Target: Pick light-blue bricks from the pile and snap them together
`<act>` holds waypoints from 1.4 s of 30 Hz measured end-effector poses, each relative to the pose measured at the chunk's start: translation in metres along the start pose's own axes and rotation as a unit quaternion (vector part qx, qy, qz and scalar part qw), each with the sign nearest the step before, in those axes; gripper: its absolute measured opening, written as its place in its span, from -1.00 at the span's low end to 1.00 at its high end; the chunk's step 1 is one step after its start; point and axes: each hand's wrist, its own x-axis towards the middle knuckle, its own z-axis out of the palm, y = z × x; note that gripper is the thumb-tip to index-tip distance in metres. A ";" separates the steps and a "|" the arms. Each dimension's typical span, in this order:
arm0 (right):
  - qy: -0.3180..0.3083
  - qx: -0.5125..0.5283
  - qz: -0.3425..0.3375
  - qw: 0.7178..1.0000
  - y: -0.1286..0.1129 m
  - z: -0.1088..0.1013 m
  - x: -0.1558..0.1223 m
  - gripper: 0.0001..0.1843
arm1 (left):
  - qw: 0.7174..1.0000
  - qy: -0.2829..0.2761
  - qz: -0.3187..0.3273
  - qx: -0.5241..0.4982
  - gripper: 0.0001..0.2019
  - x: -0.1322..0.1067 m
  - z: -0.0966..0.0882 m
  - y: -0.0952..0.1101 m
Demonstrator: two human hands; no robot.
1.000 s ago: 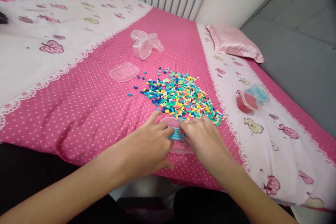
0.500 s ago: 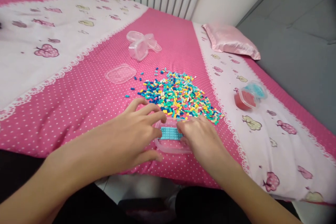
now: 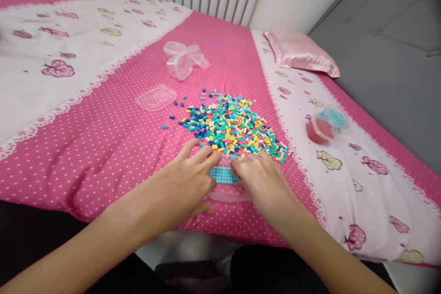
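A light-blue block of small studded bricks (image 3: pixel 223 175) lies in front of me, over a clear plastic lid or shallow tray (image 3: pixel 229 196). Close against the block's left end, my left hand (image 3: pixel 188 181) has its fingers curved and spread apart. At the other end, the closed fingers of my right hand (image 3: pixel 263 183) grip the block and cover its right edge. Whether a small loose brick is also between those fingers cannot be seen. Just beyond both hands spreads a heap of small multicoloured bricks (image 3: pixel 234 124).
A clear lid (image 3: pixel 156 97) lies left of the heap, with clear plastic tubs (image 3: pixel 181 65) behind it. To the right are a container of red pieces (image 3: pixel 319 129) and one of blue pieces (image 3: pixel 334 117). A pink pillow (image 3: pixel 301 53) rests near the grey headboard (image 3: pixel 382 32).
My left hand has moved slightly, its fingers drawing closer over the block's left end. My right hand stays at the right end. The view has shifted a little.
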 end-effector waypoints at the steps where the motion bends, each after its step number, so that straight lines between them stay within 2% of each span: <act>1: 0.002 0.000 0.000 1.000 0.000 0.000 0.000 -0.80 | 1.000 -0.003 -0.002 0.004 -0.60 0.001 0.000 0.000; 18: 0.023 0.003 -0.008 1.000 0.000 0.003 0.001 -0.76 | 1.000 0.015 0.008 0.007 -0.60 0.001 0.000 -0.001; 30: 0.047 0.010 -0.011 0.999 0.001 0.008 0.000 -0.83 | 1.000 0.018 0.007 -0.003 -0.64 0.000 0.001 -0.001; 36: 0.042 0.010 -0.005 0.999 0.000 0.002 0.000 -0.85 | 1.000 -0.002 0.001 -0.017 -0.70 -0.002 -0.004 -0.002; 42: 0.004 0.053 0.022 0.998 0.001 -0.008 -0.002 -0.87 | 0.997 0.039 0.008 -0.072 -0.74 -0.013 -0.014 -0.016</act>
